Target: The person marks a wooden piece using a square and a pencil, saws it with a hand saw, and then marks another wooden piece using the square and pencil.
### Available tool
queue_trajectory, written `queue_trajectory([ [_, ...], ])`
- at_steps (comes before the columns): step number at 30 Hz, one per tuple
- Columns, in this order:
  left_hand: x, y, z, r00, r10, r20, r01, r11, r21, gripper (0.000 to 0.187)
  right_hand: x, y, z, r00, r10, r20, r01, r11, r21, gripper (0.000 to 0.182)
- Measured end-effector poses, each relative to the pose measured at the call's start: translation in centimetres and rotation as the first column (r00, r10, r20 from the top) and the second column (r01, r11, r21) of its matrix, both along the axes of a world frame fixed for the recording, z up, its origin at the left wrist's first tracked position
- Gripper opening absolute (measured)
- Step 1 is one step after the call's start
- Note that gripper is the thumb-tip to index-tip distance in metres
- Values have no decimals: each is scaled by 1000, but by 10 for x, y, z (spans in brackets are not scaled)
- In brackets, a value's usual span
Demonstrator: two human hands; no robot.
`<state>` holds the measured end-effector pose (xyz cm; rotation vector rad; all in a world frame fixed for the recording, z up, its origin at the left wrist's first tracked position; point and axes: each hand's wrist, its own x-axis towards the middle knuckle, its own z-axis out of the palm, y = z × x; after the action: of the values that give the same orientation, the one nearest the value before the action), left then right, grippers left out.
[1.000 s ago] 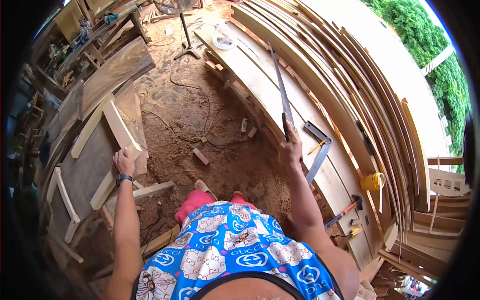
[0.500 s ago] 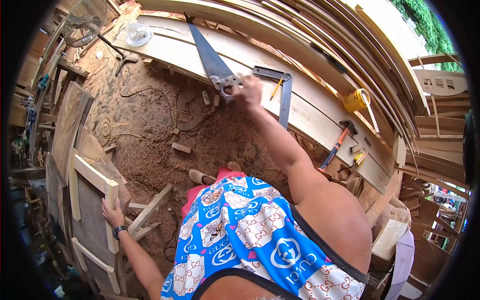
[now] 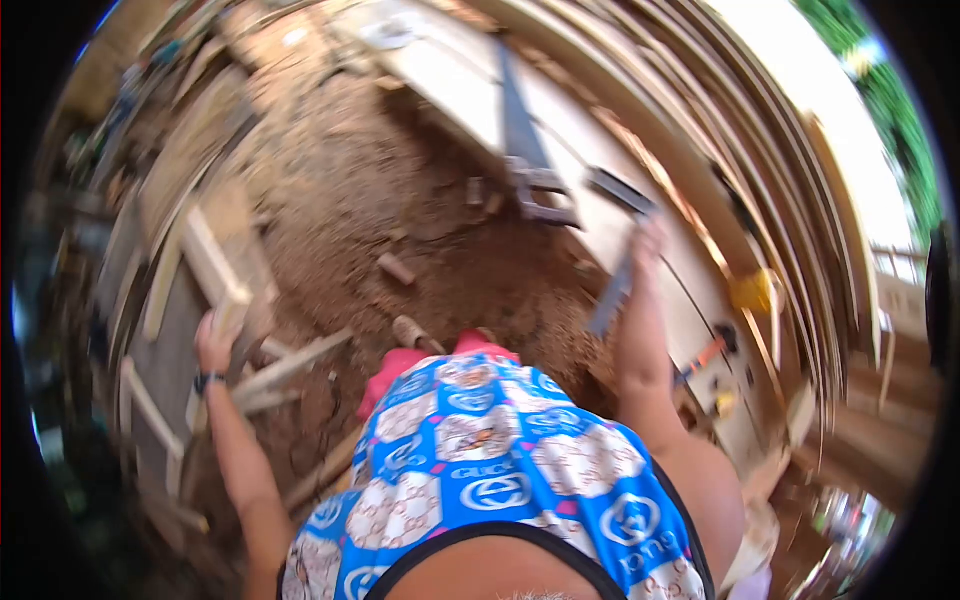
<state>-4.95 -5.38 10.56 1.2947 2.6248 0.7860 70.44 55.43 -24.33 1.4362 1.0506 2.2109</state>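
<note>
My left hand, with a dark watch on the wrist, grips the corner of a pale wooden frame low on the left. My right hand is over the plank bench at the carpenter's square, its fingers smeared by motion. The square's dark stock shows beyond the hand and its blade beside the forearm. Whether the fingers hold anything is not visible. A handsaw lies farther up the planks, its handle at the near edge, apart from my hand.
Pale planks form the bench. A hammer and a yellow container lie to the right. Long boards are stacked behind. Sawdust and a wood block cover the ground; a clear plastic bag sits at the far end.
My right hand has let go of the saw handle and moved right to the square. The saw stays on the planks. My left hand remains at the wooden frame. The view has turned and blurred.
</note>
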Motion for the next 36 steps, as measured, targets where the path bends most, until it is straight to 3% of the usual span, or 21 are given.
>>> queue_trajectory([
  [1, 8, -4, 24, 996, 4, -92, -9, 998, -56, 51, -2, -25, 40, 945, 88, -316, -206, 909, -363, 16],
  [2, 4, -14, 35, 985, -18, -174, 17, 1000, -11, 53, -4, -52, 85, 495, -53, -867, -686, 589, -427, 21],
  [3, 14, -11, 68, 991, 8, -133, -23, 994, -109, 55, -8, -81, 137, 76, -353, -932, -833, 491, -254, 30],
  [4, 21, -9, 100, 989, 3, -147, -33, 979, -201, 58, -9, -83, 133, 179, -544, -820, -746, 469, -474, 43],
  [5, 20, -15, 123, 989, 21, -149, -50, 980, -191, 60, -28, -111, 151, -193, -468, -862, -575, 766, -287, 53],
  [6, 20, -18, 144, 989, 20, -149, -46, 984, -174, 63, -43, -117, 166, -160, -586, -794, -490, 746, -452, 68],
  [8, 30, -6, 203, 995, 45, -90, -64, 975, -211, 65, -66, -143, 204, -260, -635, -727, -525, 726, -445, 80],
  [10, 10, -7, 242, 998, -20, -51, 10, 981, -195, 71, -79, -141, 208, -324, -597, -734, -485, 771, -414, 79],
  [12, -2, -4, 280, 991, -13, -136, -15, 979, -202, 68, -82, -136, 207, -384, -552, -741, -433, 816, -383, 78],
  [14, -41, -4, 312, 965, -21, -260, -60, 953, -296, 67, -71, -119, 198, -547, -475, -690, -353, 877, -324, 71],
  [16, -115, -6, 329, 987, -83, -141, 32, 943, -330, 67, -14, -100, 158, -744, -539, -395, -575, 817, -31, 44],
  [17, -141, -1, 340, 980, -84, -179, 19, 941, -337, 64, 3, -110, 154, -806, -508, -304, -542, 840, 31, 43],
  [19, -158, -2, 348, 977, -76, -199, 5, 943, -334, 63, 16, -153, 162, -896, -314, -314, -346, 937, 51, 42],
  [20, -163, 1, 343, 938, -27, -344, -62, 967, -246, 52, 21, -173, 168, -917, -190, -351, -239, 966, 100, 41],
  [21, -55, 40, 359, 839, 30, -543, -141, 976, -163, 43, 64, -166, 130, -934, -134, -331, -174, 980, 95, 41],
  [25, 8, 50, 359, 667, -88, -740, -110, 971, -214, 42, 77, -202, 146, -898, 92, -430, -19, 969, 246, 39],
  [27, 16, 44, 354, 366, -230, -902, 37, 972, -233, 45, 77, -209, 157, -863, 162, -478, -11, 941, 338, 38],
  [31, 87, 53, 354, 351, -177, -919, -89, 971, -221, 46, 50, -192, 185, -836, 175, -520, -137, 852, 506, 35],
  [33, 103, 61, 350, 494, 17, -869, -125, 991, -51, 58, 13, -177, 191, -852, 84, -516, -251, 801, 544, 34],
  [35, 125, 69, 341, 508, 52, -860, -142, 990, -24, 58, -54, -173, 204, -842, -32, -539, -367, 766, 528, 36],
  [36, 133, 73, 338, 523, 102, -846, -176, 984, 10, 59, -94, -178, 219, -931, -194, -311, -335, 792, 510, 40],
])
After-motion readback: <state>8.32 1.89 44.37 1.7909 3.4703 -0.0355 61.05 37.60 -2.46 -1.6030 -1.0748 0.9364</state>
